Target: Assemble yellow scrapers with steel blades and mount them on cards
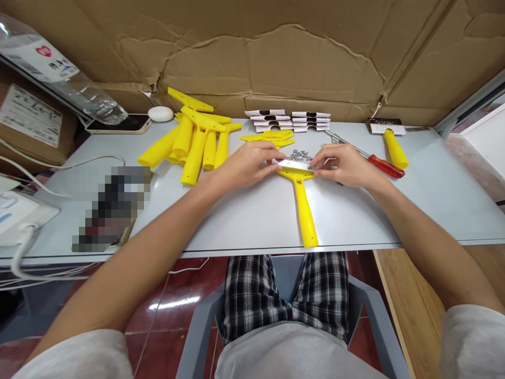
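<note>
On the grey table (244, 226), mid-frame, your left hand (256, 164) and right hand (343, 164) pinch a flat silvery metal strip (296, 165), seemingly steadying it across the yellow plastic T-shaped handle (304, 216).

Yellow scraper handle (303, 210), silver metal strip (295, 165), red screwdriver handle (386, 166) — black-and-white plaid trousers (252, 295), blue-grey chair (201, 330)

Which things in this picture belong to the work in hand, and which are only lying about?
In the work, it seems:
metal strip, between left hand and right hand
yellow handle, below the strip
small screws
red screwdriver
spare yellow handles

Probably just lying about:
plastic bottle
phone
white oval object
white cables
</note>
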The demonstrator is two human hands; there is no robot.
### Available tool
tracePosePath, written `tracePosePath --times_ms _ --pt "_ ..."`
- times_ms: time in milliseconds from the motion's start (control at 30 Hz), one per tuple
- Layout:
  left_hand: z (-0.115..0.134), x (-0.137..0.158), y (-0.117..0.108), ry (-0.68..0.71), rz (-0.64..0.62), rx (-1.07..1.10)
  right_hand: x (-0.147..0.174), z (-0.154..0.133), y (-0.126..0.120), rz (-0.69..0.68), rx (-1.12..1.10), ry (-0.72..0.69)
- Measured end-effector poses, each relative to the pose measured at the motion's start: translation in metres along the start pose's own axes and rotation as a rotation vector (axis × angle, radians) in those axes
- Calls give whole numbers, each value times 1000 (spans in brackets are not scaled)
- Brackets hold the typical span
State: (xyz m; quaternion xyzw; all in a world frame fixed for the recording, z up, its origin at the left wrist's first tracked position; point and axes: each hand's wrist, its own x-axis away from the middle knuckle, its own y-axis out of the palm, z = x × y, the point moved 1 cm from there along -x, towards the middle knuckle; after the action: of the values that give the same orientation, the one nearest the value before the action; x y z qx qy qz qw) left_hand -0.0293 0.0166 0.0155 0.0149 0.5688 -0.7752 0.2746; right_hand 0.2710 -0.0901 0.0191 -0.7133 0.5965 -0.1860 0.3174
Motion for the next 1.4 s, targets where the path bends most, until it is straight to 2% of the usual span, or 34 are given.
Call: tracePosePath --times_ms 233,400,633,833,1100,1400 --pt "-2 0 0 27 -6 54 1 -3 0 -9 39 -34" --pt "-6 -1 1 47 -87 59 0 -3 0 -21 92 -65" --pt "-6 -1 1 49 -108 45 -1 1 3 -107 200 -124" --pt "-8 0 3 36 -90 35 -1 2 8 -83 278 -196" --pt "-9 0 4 57 -116 12 1 0 9 -73 333 -201" --pt "-10 1 9 60 -44 26 0 1 8 -72 373 -184"
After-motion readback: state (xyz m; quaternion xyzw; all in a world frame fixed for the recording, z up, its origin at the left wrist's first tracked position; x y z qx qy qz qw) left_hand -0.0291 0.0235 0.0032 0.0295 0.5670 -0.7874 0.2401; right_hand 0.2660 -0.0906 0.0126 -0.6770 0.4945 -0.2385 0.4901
